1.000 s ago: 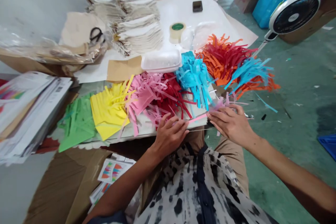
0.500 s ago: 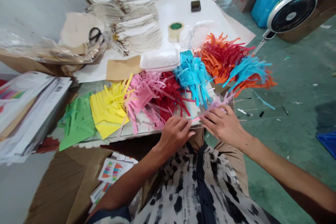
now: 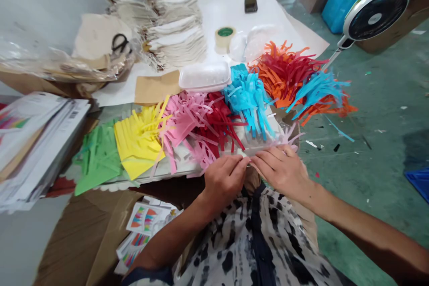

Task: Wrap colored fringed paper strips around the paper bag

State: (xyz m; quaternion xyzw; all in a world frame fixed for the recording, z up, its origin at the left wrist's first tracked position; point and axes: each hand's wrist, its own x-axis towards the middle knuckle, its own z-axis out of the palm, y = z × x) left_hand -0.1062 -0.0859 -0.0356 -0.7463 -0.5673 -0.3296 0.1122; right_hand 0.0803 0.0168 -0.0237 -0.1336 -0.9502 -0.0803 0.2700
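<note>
At the table's front edge my left hand (image 3: 224, 176) is closed, its thumb and fingertips pinched together on one end of a pale pink tissue-paper tassel (image 3: 288, 136). My right hand (image 3: 282, 170) lies over the rest of that tassel with its fingers bent down on it. The fringed strips stick out past the right knuckles, while the middle of the paper is hidden under the hands. Just beyond lie fringed tissue papers in light blue (image 3: 248, 98), dark red (image 3: 219, 127) and pink (image 3: 182, 120).
Yellow (image 3: 137, 138) and green (image 3: 100, 156) fringed papers lie left. Orange-red fringes (image 3: 284, 71) overhang the right edge near a fan (image 3: 375, 15). Behind are a plastic tray (image 3: 205, 76), tape roll (image 3: 224, 38), scissors (image 3: 119, 44) and stacked bundles (image 3: 177, 31). Packets (image 3: 43, 143) sit left.
My hands have come closer together, and the pink strip that showed between them is now mostly covered. The right hand has moved slightly down toward the body.
</note>
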